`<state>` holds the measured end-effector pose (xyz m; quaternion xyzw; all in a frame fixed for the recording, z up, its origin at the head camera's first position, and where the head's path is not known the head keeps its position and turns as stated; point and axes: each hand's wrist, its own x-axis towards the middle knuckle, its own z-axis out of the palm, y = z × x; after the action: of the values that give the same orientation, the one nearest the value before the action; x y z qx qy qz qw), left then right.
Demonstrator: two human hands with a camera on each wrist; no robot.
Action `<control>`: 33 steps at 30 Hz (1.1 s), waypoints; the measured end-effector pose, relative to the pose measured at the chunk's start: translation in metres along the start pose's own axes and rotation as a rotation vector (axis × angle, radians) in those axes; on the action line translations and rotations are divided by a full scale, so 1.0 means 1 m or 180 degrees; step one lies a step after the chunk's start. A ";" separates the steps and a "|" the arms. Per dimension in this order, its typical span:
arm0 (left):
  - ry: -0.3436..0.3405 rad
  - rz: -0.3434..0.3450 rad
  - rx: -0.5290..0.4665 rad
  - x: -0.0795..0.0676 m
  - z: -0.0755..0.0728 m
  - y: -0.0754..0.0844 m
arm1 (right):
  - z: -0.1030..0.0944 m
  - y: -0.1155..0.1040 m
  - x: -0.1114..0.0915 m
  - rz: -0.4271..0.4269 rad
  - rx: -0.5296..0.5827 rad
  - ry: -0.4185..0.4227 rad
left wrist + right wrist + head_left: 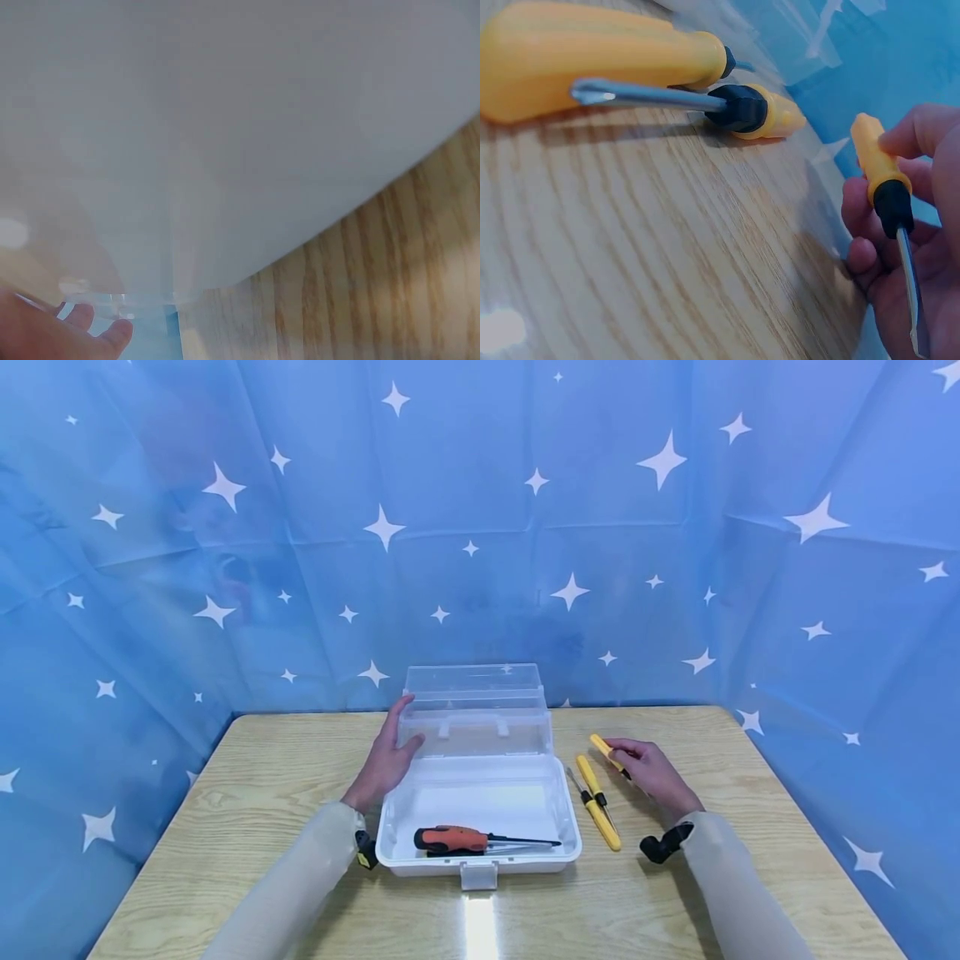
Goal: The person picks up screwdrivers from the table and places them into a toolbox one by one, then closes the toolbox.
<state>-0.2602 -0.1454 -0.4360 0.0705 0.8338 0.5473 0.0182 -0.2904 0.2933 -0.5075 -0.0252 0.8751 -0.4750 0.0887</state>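
Observation:
A white toolbox (480,865) stands on the table with its clear lid (480,735) raised. My left hand (386,768) holds the lid's left edge, thumb and fingers spread along it; in the left wrist view the fingers (105,341) show only partly. My right hand (651,772) pinches a small screwdriver (876,154) by its yellow handle, the metal blade pointing back along the palm. Left of that hand lie two yellow-handled screwdrivers (603,824) (585,772), side by side in opposite directions. Inside the toolbox an orange-and-black screwdriver (457,838) lies along the front wall, partly covering another tool.
The wooden table (277,827) extends to both sides of the toolbox. A blue curtain (480,568) with white stars hangs behind it and along both sides. The toolbox's clear latch (478,877) hangs down at the front.

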 end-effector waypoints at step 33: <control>0.0051 0.0100 0.0052 0.021 0.002 -0.034 | -0.004 -0.003 0.007 0.0056 -0.0140 -0.0192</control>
<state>-0.2838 -0.1544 -0.4670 0.0793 0.8371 0.5412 0.0023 -0.2986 0.2943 -0.5038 -0.0337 0.8825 -0.4539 0.1187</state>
